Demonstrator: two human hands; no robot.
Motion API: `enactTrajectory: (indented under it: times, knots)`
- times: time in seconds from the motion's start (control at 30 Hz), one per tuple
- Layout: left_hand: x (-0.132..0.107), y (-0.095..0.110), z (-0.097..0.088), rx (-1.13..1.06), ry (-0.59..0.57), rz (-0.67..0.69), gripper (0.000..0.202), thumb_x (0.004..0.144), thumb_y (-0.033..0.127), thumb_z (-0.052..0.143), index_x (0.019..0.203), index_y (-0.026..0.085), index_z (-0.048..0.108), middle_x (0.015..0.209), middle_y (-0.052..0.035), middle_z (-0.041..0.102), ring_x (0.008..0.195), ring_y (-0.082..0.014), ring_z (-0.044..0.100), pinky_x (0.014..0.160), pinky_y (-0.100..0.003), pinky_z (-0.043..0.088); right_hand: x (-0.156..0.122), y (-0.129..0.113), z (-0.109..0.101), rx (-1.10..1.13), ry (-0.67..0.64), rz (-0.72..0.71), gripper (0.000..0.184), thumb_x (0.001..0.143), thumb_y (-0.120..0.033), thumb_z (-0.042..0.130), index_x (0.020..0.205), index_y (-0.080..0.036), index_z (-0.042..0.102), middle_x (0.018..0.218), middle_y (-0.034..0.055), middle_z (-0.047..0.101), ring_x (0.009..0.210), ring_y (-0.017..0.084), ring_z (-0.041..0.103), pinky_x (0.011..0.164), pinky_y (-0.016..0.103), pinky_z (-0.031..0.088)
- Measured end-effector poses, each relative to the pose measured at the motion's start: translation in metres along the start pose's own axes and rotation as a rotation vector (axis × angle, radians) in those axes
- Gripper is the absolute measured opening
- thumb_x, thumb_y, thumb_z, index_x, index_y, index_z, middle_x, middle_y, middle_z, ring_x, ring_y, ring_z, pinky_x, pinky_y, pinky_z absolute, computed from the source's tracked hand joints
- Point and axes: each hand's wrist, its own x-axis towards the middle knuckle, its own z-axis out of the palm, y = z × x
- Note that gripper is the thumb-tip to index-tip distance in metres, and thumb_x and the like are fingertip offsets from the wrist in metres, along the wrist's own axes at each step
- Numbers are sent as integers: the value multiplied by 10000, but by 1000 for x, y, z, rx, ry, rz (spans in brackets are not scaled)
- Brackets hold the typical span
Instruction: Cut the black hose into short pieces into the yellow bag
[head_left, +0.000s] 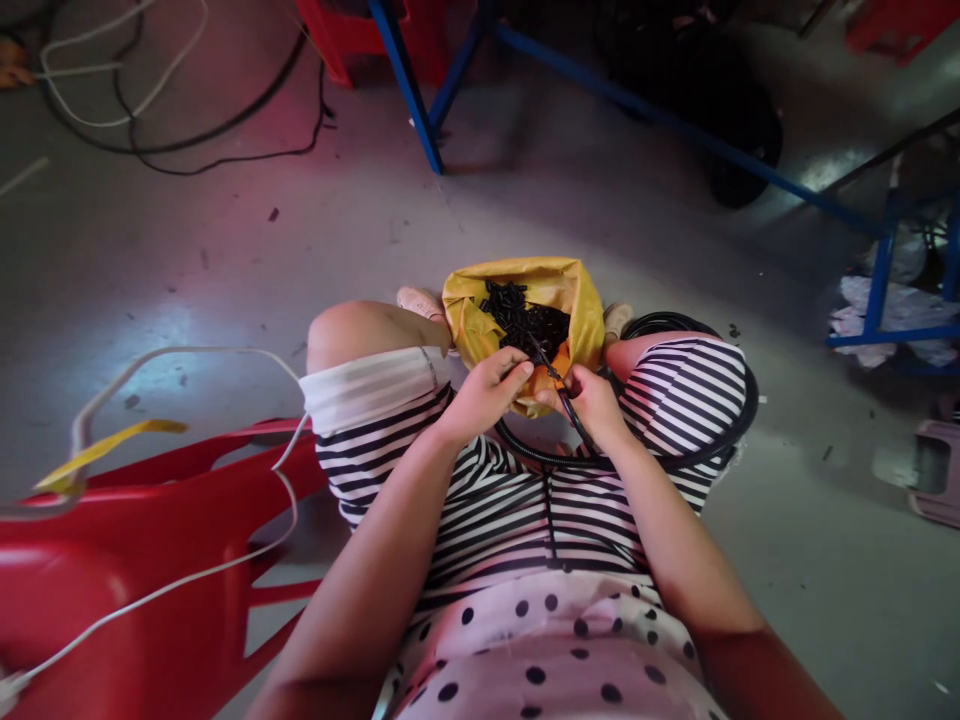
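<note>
A yellow bag (466, 320) stands open between my feet, its rim folded outward. Short black tube pieces (510, 312) lie heaped inside it. Over its near rim, my left hand (493, 388) is closed, thumb against fingers; what it pinches is too small to make out. My right hand (592, 402) is closed around a length of black tube (576, 418) that slants up toward the bag. A thin dark pointed item (541, 356) with orange by it lies between both hands, its kind unclear. Ribbed black tubing (667, 462) loops across my lap and around my right knee.
A red plastic chair (135, 600) stands at my left, with a white cable (187, 577) hanging across it. Blue metal frame legs (420, 100) rise ahead. Cables (225, 158) lie on the floor at far left. Plastic-wrapped items (900, 305) sit at right.
</note>
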Motion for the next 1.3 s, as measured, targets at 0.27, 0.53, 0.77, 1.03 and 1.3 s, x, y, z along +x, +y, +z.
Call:
enactTrajectory:
  times: [0.27, 0.53, 0.77, 1.03, 1.3]
  knots:
    - [0, 1, -3, -245, -20, -37, 268, 909, 336, 589, 1118, 170, 560, 738, 38, 549, 614, -101, 559, 625, -238, 489, -2, -2, -2, 85, -23, 22, 478, 698, -614, 753, 754, -229, 476, 677, -43, 513, 628, 134, 445, 609, 260, 349]
    - [1, -3, 7, -369, 91, -105, 283, 924, 453, 574, 986, 183, 519, 657, 78, 388, 498, -66, 379, 467, -199, 365, -5, -6, -2, 98, -168, 12, 450, 758, -619, 699, 857, -232, 492, 750, -40, 505, 695, 151, 482, 645, 270, 371]
    - [1, 6, 14, -440, 145, -156, 206, 925, 376, 538, 957, 224, 402, 670, 94, 430, 446, -50, 356, 444, -192, 348, -4, 1, 3, 124, -190, 5, 451, 770, -628, 685, 872, -240, 479, 723, -47, 483, 670, 151, 475, 626, 268, 373]
    - [1, 3, 15, -422, 90, -88, 237, 907, 375, 579, 925, 228, 394, 607, 115, 390, 443, -54, 357, 433, -183, 329, -5, -2, 1, 92, -188, -17, 436, 782, -616, 675, 876, -236, 483, 731, -38, 495, 685, 155, 473, 622, 263, 362]
    - [1, -5, 13, -214, 65, -7, 277, 901, 449, 600, 943, 210, 468, 647, 84, 477, 509, -70, 437, 485, -190, 386, -4, 3, 2, 124, -167, -29, 427, 783, -600, 686, 856, -230, 486, 757, -27, 525, 700, 154, 490, 632, 259, 380]
